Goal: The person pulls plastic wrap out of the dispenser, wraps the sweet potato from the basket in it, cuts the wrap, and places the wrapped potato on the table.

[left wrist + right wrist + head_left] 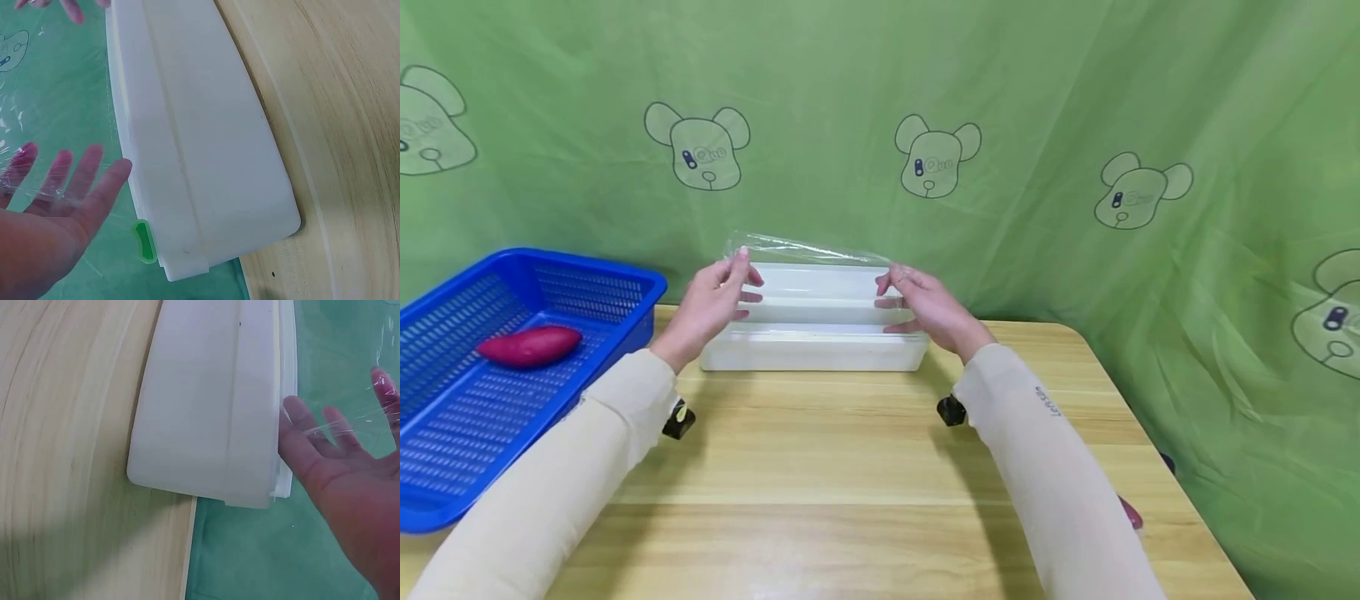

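Observation:
A clear sheet of cling film [812, 248] is stretched between both hands, above a long white cling film dispenser box [812, 357] at the table's back. My left hand [709, 302] pinches the film's left end between thumb and forefinger; the other fingers spread out. At the opposite end, my right hand [931, 302] pinches the film the same way. The box's raised white lid [820, 282] stands behind its front wall. In the left wrist view a green piece [145, 242] shows at the box's end. The film's lower part is hard to see.
On the left stands a blue plastic basket [651, 329] with a red sweet potato [531, 346] in it. Another reddish thing [1131, 512] is partly hidden behind the right sleeve. A green printed curtain [827, 100] hangs behind the wooden table [820, 467].

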`<state>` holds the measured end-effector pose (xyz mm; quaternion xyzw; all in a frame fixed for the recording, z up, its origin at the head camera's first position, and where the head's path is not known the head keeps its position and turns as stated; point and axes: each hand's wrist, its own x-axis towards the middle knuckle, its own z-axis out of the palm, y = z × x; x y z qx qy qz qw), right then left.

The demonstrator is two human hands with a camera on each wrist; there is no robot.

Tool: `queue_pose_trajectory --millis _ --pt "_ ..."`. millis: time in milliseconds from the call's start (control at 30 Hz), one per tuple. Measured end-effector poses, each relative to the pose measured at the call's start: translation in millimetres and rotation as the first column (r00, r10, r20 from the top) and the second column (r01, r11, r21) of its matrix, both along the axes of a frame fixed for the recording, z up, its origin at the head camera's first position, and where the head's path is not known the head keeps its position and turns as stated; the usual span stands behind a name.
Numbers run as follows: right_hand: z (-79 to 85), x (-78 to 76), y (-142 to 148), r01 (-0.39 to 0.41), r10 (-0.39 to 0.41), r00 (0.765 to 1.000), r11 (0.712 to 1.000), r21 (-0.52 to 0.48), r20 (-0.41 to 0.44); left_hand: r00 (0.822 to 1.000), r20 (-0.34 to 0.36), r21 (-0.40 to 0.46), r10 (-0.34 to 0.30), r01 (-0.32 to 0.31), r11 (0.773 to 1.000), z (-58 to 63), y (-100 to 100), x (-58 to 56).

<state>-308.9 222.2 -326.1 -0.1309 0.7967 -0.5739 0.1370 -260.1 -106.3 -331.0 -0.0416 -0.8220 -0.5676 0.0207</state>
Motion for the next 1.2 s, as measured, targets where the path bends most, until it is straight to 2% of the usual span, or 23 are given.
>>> queue_pose_trajectory --millis 267,467,667,867,1067,1200 --pt "-3.8 0.9 -0.2 -0.031 0.032 0.999 0.998 -0.052 0.030 0.999 -0.028 0.035 -0.016 0.017 0.999 -3.7 -4.3 1.5" --pt "-4.4 1.5 0.2 -0.050 0.051 0.999 0.998 -0.040 0.017 0.999 -0.040 0.049 -0.018 0.020 0.999 -6.8 -7.1 1.7" --pt "-4.3 2.5 -3.1 -0.044 0.046 0.998 0.997 -0.060 0.035 1.000 -0.028 0.010 -0.003 0.004 1.000 -7.5 -8.9 2.2" --pt "-2.3 3.5 -3.8 -0.048 0.048 0.998 0.999 -0.013 0.031 0.999 0.027 -0.058 0.044 -0.042 0.997 -4.5 -8.2 4.0" --pt "-1.6 2.4 -3.9 -0.048 0.049 0.999 0.998 -0.027 0.004 0.999 0.029 -0.105 0.034 -0.031 0.994 -2.6 -8.1 4.9" --pt "0.3 2.7 -3.8 -0.039 0.040 0.999 0.998 -0.049 0.016 1.000 0.022 -0.111 0.019 -0.017 0.994 -2.4 -9.1 4.7"
